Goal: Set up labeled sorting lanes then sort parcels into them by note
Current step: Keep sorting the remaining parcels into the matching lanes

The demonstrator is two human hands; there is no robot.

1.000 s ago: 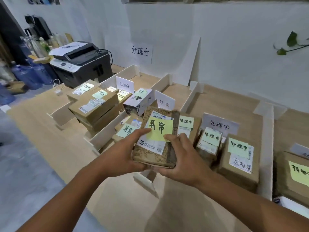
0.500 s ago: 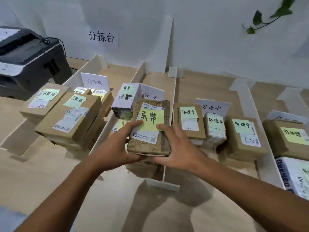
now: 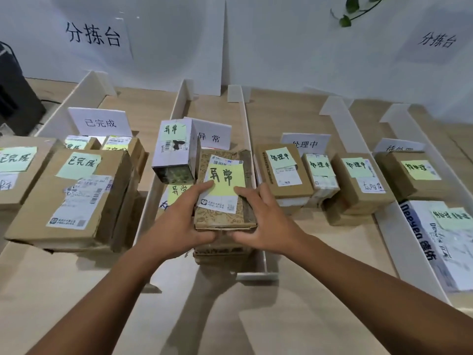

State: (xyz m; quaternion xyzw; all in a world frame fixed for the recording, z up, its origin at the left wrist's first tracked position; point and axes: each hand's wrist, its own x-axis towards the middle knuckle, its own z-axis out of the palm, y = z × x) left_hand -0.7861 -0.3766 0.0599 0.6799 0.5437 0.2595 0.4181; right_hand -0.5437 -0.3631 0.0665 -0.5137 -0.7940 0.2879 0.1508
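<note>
So we had both hands on the brown patterned parcel (image 3: 221, 219), in the lane with the 异常 lane sign (image 3: 213, 136). The left hand (image 3: 179, 221) and right hand (image 3: 266, 224) had their fingers clamped round its near corners, thumbs up on the yellow note (image 3: 226, 179). It was over a lower parcel (image 3: 222, 248) we could barely see, and we couldn't tell if the two were touching. Our left hand hid half of a second note (image 3: 179, 189), and the white box (image 3: 174, 147) blocked part of the lane sign. The white parcel (image 3: 440, 242) far right ran off the edge. The right divider (image 3: 242, 108) sat tight beside the stack, the left divider (image 3: 163, 160) was well apart from it, and bare bench (image 3: 230, 316) lay open in front.
</note>
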